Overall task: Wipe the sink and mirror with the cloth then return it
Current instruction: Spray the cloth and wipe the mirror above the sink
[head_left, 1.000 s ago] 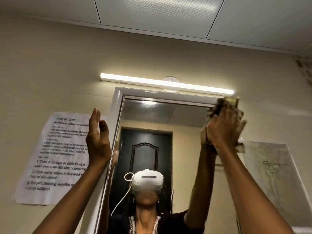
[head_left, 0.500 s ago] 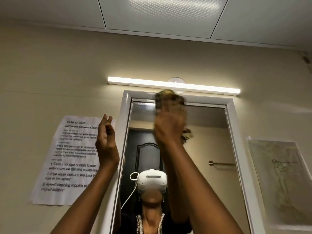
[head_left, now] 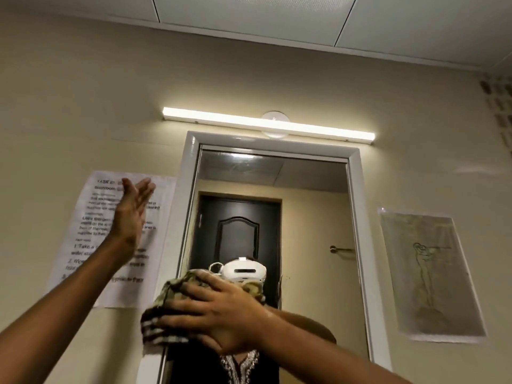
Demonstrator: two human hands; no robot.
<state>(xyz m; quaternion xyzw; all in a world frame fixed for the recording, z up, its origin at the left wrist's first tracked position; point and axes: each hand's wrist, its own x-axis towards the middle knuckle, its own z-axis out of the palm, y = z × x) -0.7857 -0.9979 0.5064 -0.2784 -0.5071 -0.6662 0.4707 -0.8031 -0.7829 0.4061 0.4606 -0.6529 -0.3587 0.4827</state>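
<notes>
A tall mirror in a white frame hangs on the beige wall ahead. My right hand presses a patterned green-and-tan cloth flat against the lower left part of the glass, near the frame's left edge. My left hand is raised to the left of the mirror, fingers straight and apart, holding nothing, in front of a printed sheet. The sink is out of view below.
A lit tube lamp runs above the mirror. A printed instruction sheet is taped left of the frame and a plastic-covered drawing right of it. The mirror reflects a dark door, a towel rail and a person wearing a white headset.
My right hand swept the cloth from the mirror's top right corner across the top edge, then down to the lower left. My left hand stayed raised and drifted slightly left of the frame.
</notes>
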